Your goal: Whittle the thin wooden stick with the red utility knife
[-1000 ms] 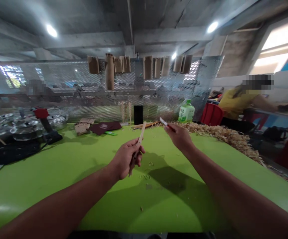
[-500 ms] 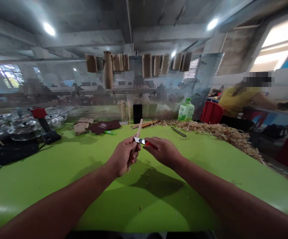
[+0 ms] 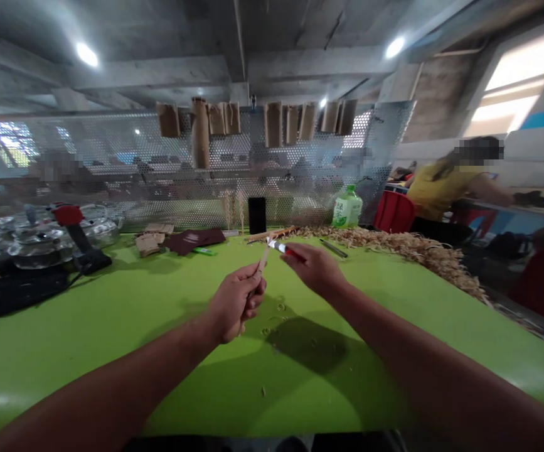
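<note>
My left hand (image 3: 240,300) is closed around a thin wooden strip (image 3: 263,258), which points up and away from me over the table. My right hand (image 3: 317,269) grips a utility knife (image 3: 281,247) with a red and dark handle. Its bright blade lies at the far tip of the strip; whether it touches the wood I cannot tell. Below the hands, a few small curled shavings (image 3: 281,307) lie on the green table (image 3: 196,389). The lower end of the strip is hidden in my left fist.
A long heap of wood shavings (image 3: 408,243) runs along the back right edge. Behind stand a green-labelled bottle (image 3: 347,208) and a black phone (image 3: 257,215). Brown sandpaper sheets (image 3: 195,240) lie back left, near a red-topped tool (image 3: 74,229). A person in yellow (image 3: 441,188) sits at right.
My right hand has moved the knife away from me along the strip, from near my left thumb to the strip's far end. The left hand keeps its hold, with the strip tipped slightly lower.
</note>
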The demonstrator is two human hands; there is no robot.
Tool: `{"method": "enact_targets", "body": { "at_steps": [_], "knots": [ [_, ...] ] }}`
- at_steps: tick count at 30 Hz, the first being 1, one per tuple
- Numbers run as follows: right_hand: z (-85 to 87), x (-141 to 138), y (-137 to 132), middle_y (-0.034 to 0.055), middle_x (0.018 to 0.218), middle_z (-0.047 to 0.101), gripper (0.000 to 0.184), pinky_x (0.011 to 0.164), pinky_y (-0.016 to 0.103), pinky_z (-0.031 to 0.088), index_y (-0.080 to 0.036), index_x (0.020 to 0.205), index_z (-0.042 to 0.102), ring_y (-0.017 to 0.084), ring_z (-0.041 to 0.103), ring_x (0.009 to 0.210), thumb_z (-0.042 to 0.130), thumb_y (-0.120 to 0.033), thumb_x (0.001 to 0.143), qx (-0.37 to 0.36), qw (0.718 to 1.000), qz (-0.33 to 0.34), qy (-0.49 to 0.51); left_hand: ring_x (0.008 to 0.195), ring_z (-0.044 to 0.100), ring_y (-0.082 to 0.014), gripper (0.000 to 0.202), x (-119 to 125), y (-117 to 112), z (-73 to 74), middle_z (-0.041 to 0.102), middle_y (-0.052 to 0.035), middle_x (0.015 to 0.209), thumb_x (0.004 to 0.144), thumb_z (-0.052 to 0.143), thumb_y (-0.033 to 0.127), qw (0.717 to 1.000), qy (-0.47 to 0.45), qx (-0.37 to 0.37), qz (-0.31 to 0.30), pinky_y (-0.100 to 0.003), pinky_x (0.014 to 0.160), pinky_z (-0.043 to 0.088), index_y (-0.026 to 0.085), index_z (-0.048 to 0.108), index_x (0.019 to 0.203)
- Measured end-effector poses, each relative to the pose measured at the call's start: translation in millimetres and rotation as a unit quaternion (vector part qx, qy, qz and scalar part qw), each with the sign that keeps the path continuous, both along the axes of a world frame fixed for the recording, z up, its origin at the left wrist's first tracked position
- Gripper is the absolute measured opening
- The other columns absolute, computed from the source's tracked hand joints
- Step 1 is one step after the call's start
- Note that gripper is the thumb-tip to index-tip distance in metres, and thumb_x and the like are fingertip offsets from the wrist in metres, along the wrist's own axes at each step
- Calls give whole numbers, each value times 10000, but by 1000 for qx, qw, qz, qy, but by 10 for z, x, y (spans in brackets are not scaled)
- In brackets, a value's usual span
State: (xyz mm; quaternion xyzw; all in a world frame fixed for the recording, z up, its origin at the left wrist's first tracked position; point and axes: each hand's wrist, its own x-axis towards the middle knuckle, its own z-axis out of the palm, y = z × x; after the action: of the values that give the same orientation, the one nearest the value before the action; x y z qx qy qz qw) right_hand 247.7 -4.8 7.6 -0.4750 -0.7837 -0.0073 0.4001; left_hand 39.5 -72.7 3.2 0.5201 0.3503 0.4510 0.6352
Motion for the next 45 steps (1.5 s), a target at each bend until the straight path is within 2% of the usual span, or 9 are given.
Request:
{"method": "enact_targets", "body": {
  "at_steps": [4,6,10,15,21,27,37,42,45],
  "knots": [
    [86,398,299,18,605,565,344,530,258,283,-158,833,694,137,470,550,497,-438,866,-1,988,-118,97,429,365,-51,282,35,-55,-36,509,26,642,891,519,297,998,15,16,-54,-178,375,335,137,606,1106],
    [92,464,328,18,605,559,351,539,259,292,-161,796,685,138,467,559,494,-447,865,14,987,-128,100,488,446,-66,331,22,-16,-36,562,0,710,891,509,242,999,-10,14,-29,-191,434,408,143,568,1202],
    [3,217,132,18,662,598,354,543,246,319,-176,967,685,144,493,580,492,-458,875,10,996,-43,75,521,471,-67,436,-49,117,-14,582,-7,768,875,517,196,998,-59,-4,24,-171,435,403,187,489,1310],
    [-94,-157,-154,44,807,657,316,595,245,352,-192,1021,670,149,541,659,493,-423,896,-8,997,82,11,473,410,-43,344,-57,169,15,547,9,775,861,532,203,994,-104,-6,15,-141,372,319,202,542,1205],
    [-96,-251,-253,20,729,618,251,586,240,325,-192,944,653,124,508,623,483,-375,916,-29,993,108,-45,475,396,-42,280,-34,161,14,509,21,752,855,528,198,993,-115,4,4,-140,377,312,195,550,1134],
    [-43,-217,-261,25,739,608,257,557,254,285,-195,962,650,122,475,603,471,-375,920,-13,995,75,-62,459,347,-37,143,-21,92,45,461,32,703,869,526,244,996,-87,7,-9,-136,359,264,165,555,984],
    [-4,-89,-95,37,770,627,291,580,251,317,-201,991,672,140,506,637,484,-404,900,21,999,44,-20,454,348,-39,427,-16,15,67,466,33,696,877,515,201,996,-90,-14,-25,-136,366,264,208,491,1303],
    [101,415,298,7,579,533,368,526,264,274,-153,803,678,134,447,534,469,-446,878,-10,988,-107,107,441,360,-45,449,48,-123,13,492,27,670,883,525,233,993,-48,-30,-105,-153,359,292,203,502,1331],
    [102,502,356,14,607,543,368,534,260,282,-155,798,673,137,464,567,471,-453,874,6,986,-127,108,464,396,-52,483,34,-75,5,499,25,697,880,522,213,994,-74,-32,-68,-162,387,358,215,463,1359]
  ]
}}
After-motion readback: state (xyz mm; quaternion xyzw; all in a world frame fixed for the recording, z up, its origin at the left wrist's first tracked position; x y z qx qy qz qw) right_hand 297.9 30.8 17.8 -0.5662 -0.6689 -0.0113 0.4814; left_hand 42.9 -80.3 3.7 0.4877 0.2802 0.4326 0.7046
